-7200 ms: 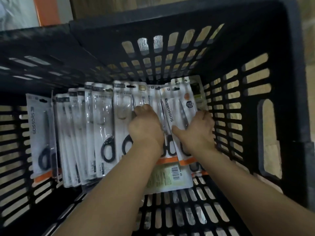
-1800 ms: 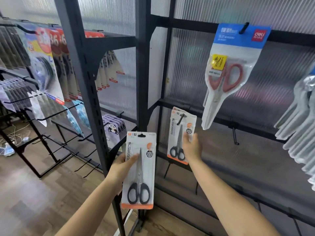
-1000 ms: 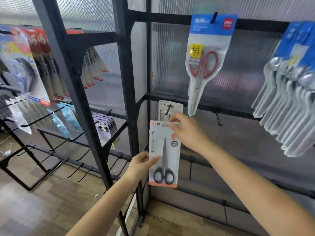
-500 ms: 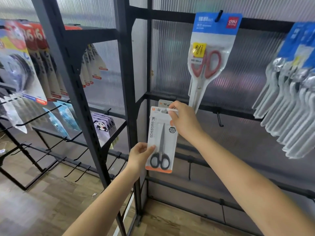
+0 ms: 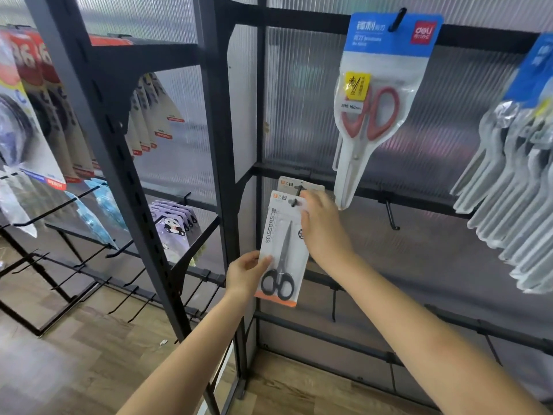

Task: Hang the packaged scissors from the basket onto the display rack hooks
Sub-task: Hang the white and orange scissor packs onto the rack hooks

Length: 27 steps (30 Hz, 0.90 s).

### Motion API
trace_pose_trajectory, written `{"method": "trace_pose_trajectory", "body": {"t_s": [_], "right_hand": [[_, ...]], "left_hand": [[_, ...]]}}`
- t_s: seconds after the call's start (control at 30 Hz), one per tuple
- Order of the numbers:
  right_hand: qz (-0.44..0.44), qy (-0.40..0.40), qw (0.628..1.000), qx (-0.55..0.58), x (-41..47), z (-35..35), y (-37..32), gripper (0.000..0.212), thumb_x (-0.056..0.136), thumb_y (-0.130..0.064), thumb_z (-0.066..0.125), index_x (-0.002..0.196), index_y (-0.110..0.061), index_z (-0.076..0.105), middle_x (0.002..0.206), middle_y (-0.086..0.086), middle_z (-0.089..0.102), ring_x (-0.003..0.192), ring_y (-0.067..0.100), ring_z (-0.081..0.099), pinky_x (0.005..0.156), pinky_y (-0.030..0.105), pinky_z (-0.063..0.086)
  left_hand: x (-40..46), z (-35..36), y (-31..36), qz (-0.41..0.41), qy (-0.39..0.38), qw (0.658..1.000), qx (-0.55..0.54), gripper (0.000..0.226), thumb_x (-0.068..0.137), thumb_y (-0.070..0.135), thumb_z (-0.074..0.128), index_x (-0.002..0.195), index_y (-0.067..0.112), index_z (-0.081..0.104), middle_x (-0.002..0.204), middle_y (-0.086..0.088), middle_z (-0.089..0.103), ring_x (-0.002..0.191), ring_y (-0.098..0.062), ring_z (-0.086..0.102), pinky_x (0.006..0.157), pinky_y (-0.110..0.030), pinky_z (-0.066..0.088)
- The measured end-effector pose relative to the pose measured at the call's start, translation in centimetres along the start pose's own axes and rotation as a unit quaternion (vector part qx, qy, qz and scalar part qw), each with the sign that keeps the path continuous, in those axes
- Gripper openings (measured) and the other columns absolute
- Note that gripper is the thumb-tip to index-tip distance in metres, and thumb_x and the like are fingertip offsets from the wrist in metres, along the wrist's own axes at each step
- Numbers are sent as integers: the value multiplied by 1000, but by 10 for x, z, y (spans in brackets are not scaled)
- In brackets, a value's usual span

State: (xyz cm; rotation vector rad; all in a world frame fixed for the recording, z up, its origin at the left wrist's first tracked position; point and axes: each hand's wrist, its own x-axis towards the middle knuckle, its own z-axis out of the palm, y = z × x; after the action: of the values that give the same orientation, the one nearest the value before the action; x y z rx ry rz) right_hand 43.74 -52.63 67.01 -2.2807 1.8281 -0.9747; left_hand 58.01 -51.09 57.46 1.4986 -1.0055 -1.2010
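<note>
black-handled scissors pack point(image 5: 281, 250), pinched at top by right hand point(image 5: 321, 229) and low by left hand point(image 5: 244, 275), should slide squarely along hook point(image 5: 296, 202).

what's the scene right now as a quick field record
left hand: grips lower left edge of front pack
right hand: holds top of front pack at its hang hole
front pack: black-handled scissors, upright, hole at the hook tip
back pack: already on same hook, mostly hidden behind front pack
hook: black, on rack's middle bar
red scissors: blue-topped pack hanging from upper bar, to the right
empty hook: right of the hands
</note>
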Motion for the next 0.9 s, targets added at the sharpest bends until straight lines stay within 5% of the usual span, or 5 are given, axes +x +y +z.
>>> {"method": "trace_pose_trajectory", "body": {"t_s": [0.17,0.27,0.33,0.73,0.9], "right_hand": [[-30,-7,993,-117,-10,21,11,63,96,-2,39,149,-3,7,157,15,6,146,28,2,114,30,-7],[-26,20,986,-165,-8,30,19,76,80,3,64,144,4,25,150,24,25,140,37,22,110,41,9],[-29,33,981,-188,-6,35,24,83,69,3,73,140,5,30,145,25,34,136,35,25,107,43,18],[-15,-26,977,-213,-14,34,36,84,63,-8,79,137,2,41,145,23,37,133,37,39,103,40,25],[-30,-63,981,-180,-31,19,29,71,96,-13,41,150,-9,-6,158,8,-13,142,20,-19,113,35,-6]], "left_hand": [[13,11,3,39,15,999,-5,9,90,15,62,97,15,66,78,7,66,72,-4,63,57,-8,47],[24,17,6,41,10,999,4,13,90,19,63,99,13,67,89,-1,70,82,-13,66,67,-16,50],[31,23,8,31,17,999,2,10,90,19,63,100,19,63,87,6,66,75,-2,60,63,-10,45],[43,36,19,42,14,996,78,47,91,23,61,134,9,49,130,-7,57,110,-18,57,89,-23,41],[16,25,30,115,43,978,171,54,92,26,58,141,9,40,140,-5,47,129,-19,43,94,-20,32]]}}
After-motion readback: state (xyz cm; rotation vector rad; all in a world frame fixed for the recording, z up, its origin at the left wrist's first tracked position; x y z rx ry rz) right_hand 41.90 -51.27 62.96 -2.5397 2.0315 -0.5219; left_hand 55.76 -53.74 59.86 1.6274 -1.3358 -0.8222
